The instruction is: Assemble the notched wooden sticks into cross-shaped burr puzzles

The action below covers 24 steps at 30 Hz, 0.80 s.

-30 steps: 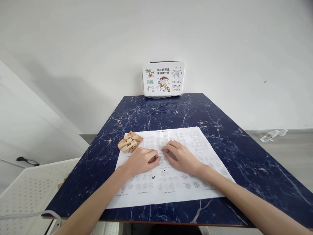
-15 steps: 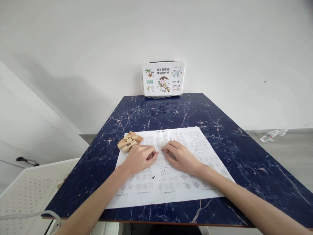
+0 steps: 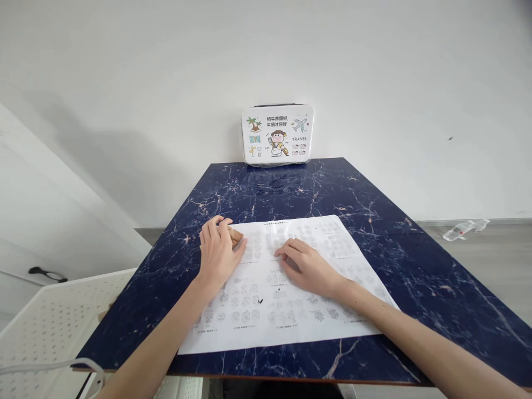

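Observation:
My left hand [image 3: 218, 252] lies over a pile of wooden blocks [image 3: 236, 236] at the far left corner of a printed sheet [image 3: 249, 335]. Its fingers curl round the pile and the thumb lies along the near right side. Most of the blocks are hidden under the hand; a few light brown edges show at the right. Resting on the middle of the sheet, my right hand [image 3: 310, 267] is loosely bent, with a gap between thumb and fingers and nothing seen in it.
The dark blue marbled table [image 3: 291, 194] stands against a white wall. A white case [image 3: 277, 134] with cartoon prints leans at its far edge. On the left are a white perforated basket [image 3: 54, 316] and a cable [image 3: 50, 366]. A clear plastic item [image 3: 463, 229] lies right, beyond the table.
My left hand has moved left and away from me, from the sheet beside the blocks onto the pile, and now covers most of it. My right hand has stayed in place.

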### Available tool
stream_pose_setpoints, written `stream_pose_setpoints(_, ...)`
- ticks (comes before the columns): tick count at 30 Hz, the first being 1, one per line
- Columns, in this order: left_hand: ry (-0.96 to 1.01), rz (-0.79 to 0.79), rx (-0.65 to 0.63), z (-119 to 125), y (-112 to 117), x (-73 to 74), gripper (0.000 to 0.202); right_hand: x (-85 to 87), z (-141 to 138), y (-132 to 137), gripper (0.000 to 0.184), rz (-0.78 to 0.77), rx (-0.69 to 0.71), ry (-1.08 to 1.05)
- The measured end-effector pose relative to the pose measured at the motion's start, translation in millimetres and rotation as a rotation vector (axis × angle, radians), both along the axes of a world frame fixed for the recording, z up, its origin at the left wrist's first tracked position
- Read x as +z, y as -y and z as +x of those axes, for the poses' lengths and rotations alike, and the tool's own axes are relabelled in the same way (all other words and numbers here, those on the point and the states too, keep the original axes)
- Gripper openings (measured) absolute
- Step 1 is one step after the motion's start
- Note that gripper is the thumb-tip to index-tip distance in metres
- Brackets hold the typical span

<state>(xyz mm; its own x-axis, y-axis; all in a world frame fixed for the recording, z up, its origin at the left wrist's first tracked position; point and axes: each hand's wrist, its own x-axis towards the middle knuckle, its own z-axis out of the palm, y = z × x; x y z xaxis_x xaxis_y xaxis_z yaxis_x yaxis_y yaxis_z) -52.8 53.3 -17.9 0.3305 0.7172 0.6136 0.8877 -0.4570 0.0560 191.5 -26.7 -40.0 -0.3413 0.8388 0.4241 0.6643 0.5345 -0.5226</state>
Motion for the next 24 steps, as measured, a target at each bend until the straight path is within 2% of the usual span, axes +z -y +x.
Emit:
stream_pose_setpoints(6, -0.073, 0.0, 0.069, -7.4, -7.9, -7.5, 0.054, 0.5, 0.1, 0.9, 0.022, -0.006, -0.002, 0.01)
stream_pose_setpoints(12, -0.091, -0.099, 0.145, -10.6, -10.1, -8.2, 0.062, -0.4, 0.1, 1.2, 0.022, 0.004, -0.007, -0.005)
stream_pose_setpoints(18, -0.101, -0.159, 0.162, -8.6, -7.7, -5.0, 0.056, 0.6, 0.3, 1.3, 0.023, 0.004, -0.005, 0.002)
stream_pose_setpoints(24, -0.088, -0.161, 0.127, -8.8, -8.5, -4.8, 0.06, 0.3, -0.4, 1.1, 0.023, 0.008, -0.008, 0.004)
